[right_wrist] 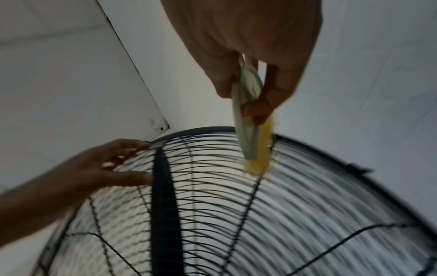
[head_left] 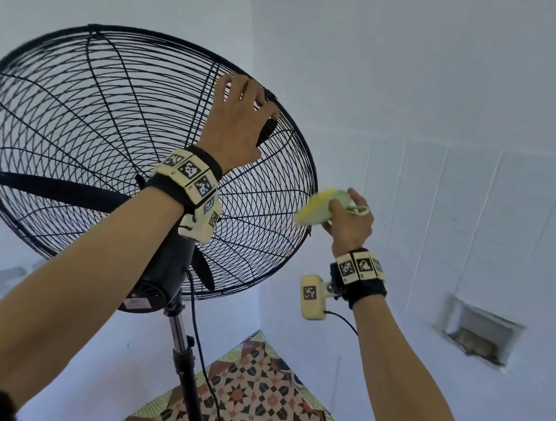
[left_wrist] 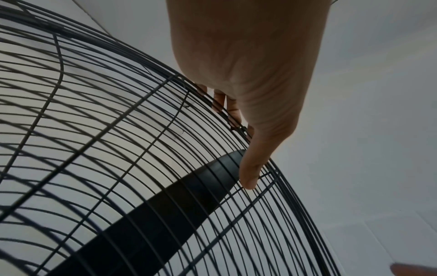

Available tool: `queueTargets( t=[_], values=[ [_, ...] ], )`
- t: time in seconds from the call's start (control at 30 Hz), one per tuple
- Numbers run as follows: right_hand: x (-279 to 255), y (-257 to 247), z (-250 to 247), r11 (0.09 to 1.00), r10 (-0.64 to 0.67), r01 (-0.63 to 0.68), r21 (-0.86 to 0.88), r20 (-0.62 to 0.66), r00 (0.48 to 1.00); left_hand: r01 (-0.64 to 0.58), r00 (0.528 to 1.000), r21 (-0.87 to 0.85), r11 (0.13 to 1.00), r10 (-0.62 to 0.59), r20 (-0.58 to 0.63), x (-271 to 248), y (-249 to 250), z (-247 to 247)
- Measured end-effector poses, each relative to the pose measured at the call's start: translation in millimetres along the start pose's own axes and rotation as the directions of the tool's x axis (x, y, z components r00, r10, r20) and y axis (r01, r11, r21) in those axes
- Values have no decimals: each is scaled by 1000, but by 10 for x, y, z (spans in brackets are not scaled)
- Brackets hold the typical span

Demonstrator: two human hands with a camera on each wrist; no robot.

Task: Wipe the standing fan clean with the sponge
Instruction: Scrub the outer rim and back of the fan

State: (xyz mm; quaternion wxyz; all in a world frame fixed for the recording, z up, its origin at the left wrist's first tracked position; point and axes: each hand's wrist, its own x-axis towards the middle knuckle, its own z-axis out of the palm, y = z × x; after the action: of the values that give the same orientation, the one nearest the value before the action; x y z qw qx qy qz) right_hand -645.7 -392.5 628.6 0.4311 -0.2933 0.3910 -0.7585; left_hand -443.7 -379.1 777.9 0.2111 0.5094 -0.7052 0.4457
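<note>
The black standing fan's wire cage [head_left: 108,126] tilts upward, and a dark blade [left_wrist: 165,214] shows through the grille. My left hand [head_left: 251,99] grips the cage's upper right rim, fingers curled over the edge and thumb [left_wrist: 248,175] lying on the back wires. My right hand [head_left: 341,206] pinches a yellow and pale green sponge [head_left: 317,207] at the cage's right rim. In the right wrist view the sponge [right_wrist: 250,142] has its yellow tip on the grille wires, with the left hand [right_wrist: 106,168] further along the rim.
The fan's motor housing [head_left: 162,274] sits on a metal pole [head_left: 184,354], and a black cord [head_left: 201,355] hangs beside it. White walls close in behind and to the right, with a small recess [head_left: 478,335] in the right wall. Patterned floor tiles [head_left: 252,394] lie below.
</note>
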Motion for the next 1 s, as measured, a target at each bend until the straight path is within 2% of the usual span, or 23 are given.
queueTargets(
  t=[0.07,0.2,0.27,0.33,0.43,0.5,0.63,0.7,0.8,0.87,0.93,1.0],
  values=[
    [3,-53,-4,999,-46,46,23,19,999,-5,1000,-8,1000,5,-3,17,-2,7],
    [-54,-447,404,969,-187,167,184,101,977,-20,1000,-7,1000,20,-7,8,10,32],
    [-88,-449,550,965,-249,236,114,107,963,-35,999,-6,999,35,-24,-3,0,40],
    [-104,-279,494,960,-280,280,7,40,959,-39,999,-12,999,39,-29,-19,-10,43],
    [-30,38,176,969,-187,168,-180,-92,978,-25,999,-8,1000,25,-21,-38,-30,32],
    [-9,40,90,969,-149,127,-212,-89,985,-15,1000,-12,1000,14,-22,-35,-46,22],
    [-72,-375,408,939,-339,339,-50,15,941,-34,999,-25,999,33,-17,-28,-34,21],
    [-91,-538,607,913,-404,406,-48,44,914,-47,999,-19,999,47,-25,-31,-27,29],
    [8,-368,534,928,-360,355,-115,-32,932,-55,998,-19,998,54,-31,-37,-18,45],
    [115,-62,261,941,-268,241,-236,-89,959,-39,999,-15,999,38,-21,-41,-16,31],
    [182,157,29,923,-171,131,-361,-81,982,-29,1000,-19,999,28,-14,-39,-33,26],
    [203,82,26,912,-205,172,-372,-51,977,-32,999,-26,999,31,-25,-19,-35,38]
  ],
)
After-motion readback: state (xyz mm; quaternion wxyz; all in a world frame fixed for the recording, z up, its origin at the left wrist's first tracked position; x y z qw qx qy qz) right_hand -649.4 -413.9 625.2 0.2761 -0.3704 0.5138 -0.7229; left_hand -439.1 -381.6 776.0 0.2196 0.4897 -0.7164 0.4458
